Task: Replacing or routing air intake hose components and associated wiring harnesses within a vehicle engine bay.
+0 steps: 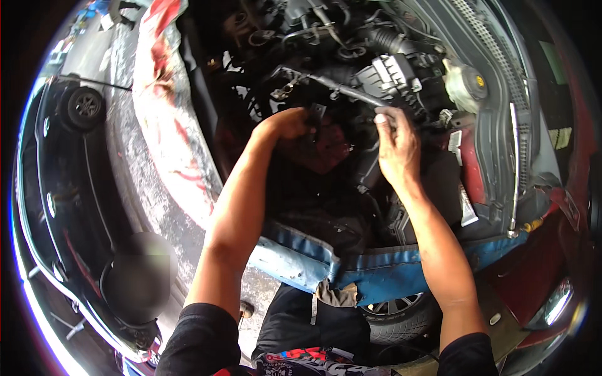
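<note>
The right grip [399,145] is pinching the black cable [351,93] near the grey ribbed box [387,76], while the left grip [291,124] is sitting lower left, its closure impossible to tell; uneven pulling could be straining the cable.

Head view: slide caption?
Left hand inside an engine bay, right hand at a dark cable or hose, blue cover over the near edge.

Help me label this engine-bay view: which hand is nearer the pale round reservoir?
Right. The right hand is left of the pale round reservoir and lower in the picture; the left hand is much farther left.
</note>
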{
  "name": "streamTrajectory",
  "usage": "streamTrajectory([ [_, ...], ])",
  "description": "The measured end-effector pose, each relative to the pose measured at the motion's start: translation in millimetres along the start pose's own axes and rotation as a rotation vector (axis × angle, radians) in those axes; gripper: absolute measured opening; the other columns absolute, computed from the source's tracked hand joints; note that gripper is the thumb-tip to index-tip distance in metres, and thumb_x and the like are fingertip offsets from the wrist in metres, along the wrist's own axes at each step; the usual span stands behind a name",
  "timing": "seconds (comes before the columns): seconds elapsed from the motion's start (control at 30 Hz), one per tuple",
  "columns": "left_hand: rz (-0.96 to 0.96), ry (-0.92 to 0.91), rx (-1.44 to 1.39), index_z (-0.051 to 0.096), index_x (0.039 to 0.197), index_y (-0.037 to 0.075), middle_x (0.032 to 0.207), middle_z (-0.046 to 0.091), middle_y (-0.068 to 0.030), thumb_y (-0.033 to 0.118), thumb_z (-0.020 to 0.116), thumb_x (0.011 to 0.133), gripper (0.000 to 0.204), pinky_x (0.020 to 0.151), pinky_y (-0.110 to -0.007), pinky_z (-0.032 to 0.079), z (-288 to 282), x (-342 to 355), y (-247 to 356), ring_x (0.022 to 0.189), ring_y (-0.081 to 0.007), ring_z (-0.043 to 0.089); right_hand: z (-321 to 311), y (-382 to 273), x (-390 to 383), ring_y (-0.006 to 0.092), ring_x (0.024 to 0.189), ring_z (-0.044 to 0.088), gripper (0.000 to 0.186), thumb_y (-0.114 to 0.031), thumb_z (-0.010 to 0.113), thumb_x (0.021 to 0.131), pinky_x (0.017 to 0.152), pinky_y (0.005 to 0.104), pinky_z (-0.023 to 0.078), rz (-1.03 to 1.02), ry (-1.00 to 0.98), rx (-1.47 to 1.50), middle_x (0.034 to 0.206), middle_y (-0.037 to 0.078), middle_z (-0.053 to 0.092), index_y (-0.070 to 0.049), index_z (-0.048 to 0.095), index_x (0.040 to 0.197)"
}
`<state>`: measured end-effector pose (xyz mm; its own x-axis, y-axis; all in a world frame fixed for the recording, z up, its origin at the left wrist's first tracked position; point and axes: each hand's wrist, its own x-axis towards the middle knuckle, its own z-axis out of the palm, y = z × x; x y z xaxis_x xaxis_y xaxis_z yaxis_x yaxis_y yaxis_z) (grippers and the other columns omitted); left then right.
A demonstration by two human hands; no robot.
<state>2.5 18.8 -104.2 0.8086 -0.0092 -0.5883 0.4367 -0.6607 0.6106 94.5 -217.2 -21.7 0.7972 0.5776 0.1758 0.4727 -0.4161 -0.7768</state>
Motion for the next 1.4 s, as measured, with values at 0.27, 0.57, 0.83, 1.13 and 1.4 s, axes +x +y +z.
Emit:
streamTrajectory([
  [0.27, 0.026, 0.233, 0.059, 0.066, 0.092, -0.004, 0.091, 0.065, -0.0250, 0.027, 0.065, 0.082, 0.033, 0.074, -0.044, 0.051, 12.0, 27.7, 3.0, 0.087, -0.0390, 0.064, 15.8, -4.2, -2.7, 0.0301, 0.089, 0.058, 0.019, -0.022, 0.053, 0.094, 0.079, 0.0413, 0.046, -0.125, -0.012, -0.121, 0.090, 0.011, 0.060, -0.006, 0.057, 0.102],
  [0.57, -0.085, -0.082, -0.105, 0.068, 0.092, -0.005, 0.087, 0.068, -0.0197, 0.008, 0.056, 0.078, 0.023, 0.056, -0.038, 0.057, 15.1, 64.0, 19.3, 0.077, -0.0293, 0.070, 17.1, -11.3, -3.7, 0.0293, 0.083, 0.061, 0.019, -0.022, 0.053, 0.094, 0.074, 0.0394, 0.049, -0.163, -0.014, -0.129, 0.091, 0.011, 0.060, -0.006, 0.057, 0.104],
  [0.83, 0.039, 0.324, 0.074, 0.068, 0.097, 0.000, 0.104, 0.066, -0.0212, 0.019, 0.057, 0.074, 0.033, 0.086, -0.042, 0.050, 25.6, 80.9, -6.3, 0.099, -0.0355, 0.063, 20.4, -15.4, -2.3, 0.0302, 0.084, 0.062, 0.022, -0.023, 0.052, 0.095, 0.074, 0.0396, 0.049, -0.201, -0.028, -0.129, 0.095, 0.013, 0.062, -0.005, 0.057, 0.105],
  [1.13, -0.012, 0.480, -0.111, 0.067, 0.099, -0.002, 0.103, 0.066, -0.0218, 0.027, 0.059, 0.076, 0.038, 0.085, -0.041, 0.051, 35.4, 109.7, -29.4, 0.097, -0.0357, 0.064, 22.4, -19.1, -1.8, 0.0306, 0.082, 0.062, 0.024, -0.025, 0.052, 0.095, 0.072, 0.0398, 0.049, -0.185, -0.032, -0.116, 0.092, 0.014, 0.063, -0.005, 0.057, 0.106],
  [1.4, 0.099, 0.392, -0.305, 0.060, 0.120, 0.007, 0.113, 0.063, -0.0159, 0.044, 0.069, 0.080, 0.055, 0.092, -0.037, 0.045, 41.8, 90.9, 23.5, 0.107, -0.0262, 0.058, 14.2, 1.3, -4.6, 0.0311, 0.082, 0.062, 0.026, -0.026, 0.052, 0.095, 0.073, 0.0403, 0.048, -0.192, -0.030, -0.180, 0.091, 0.014, 0.063, -0.004, 0.056, 0.107],
])
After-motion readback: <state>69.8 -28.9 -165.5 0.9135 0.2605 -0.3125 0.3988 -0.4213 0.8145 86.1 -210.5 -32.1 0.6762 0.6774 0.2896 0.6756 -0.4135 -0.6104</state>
